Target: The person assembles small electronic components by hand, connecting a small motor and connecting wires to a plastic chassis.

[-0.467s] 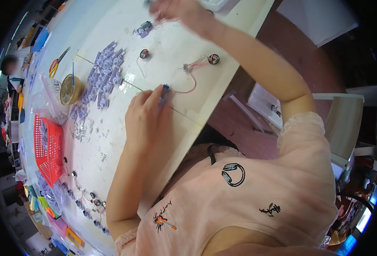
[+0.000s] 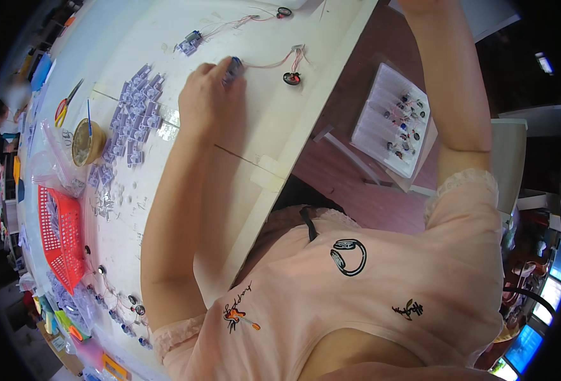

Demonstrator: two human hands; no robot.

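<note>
My left hand (image 2: pixel 203 95) is closed on a small pale-purple plastic module (image 2: pixel 232 70) with a blue part at its top, low over the white table. Thin red wires run from that module to a small round black speaker (image 2: pixel 291 79) on its right. Of my right arm, the forearm (image 2: pixel 455 76) reaches up to the top edge, and the hand lies outside the picture. Beyond my left hand rests another purple module (image 2: pixel 191 42), its wires leading towards a second round speaker (image 2: pixel 284 12). A pile of similar purple parts (image 2: pixel 137 114) lies left of my left hand.
Yellow-and-red handled scissors (image 2: pixel 68 105) and a brown bowl (image 2: pixel 88 142) with a blue stick sit at the left, near a red perforated basket (image 2: pixel 61 235). Beyond the table's right edge, a white tray (image 2: pixel 369 120) holds several wired pieces. A person (image 2: pixel 7 117) is far left.
My right hand has left the top middle, and its arm has swung right and upwards. My left hand has shifted up with the module. More of the white tray shows as the view shifts.
</note>
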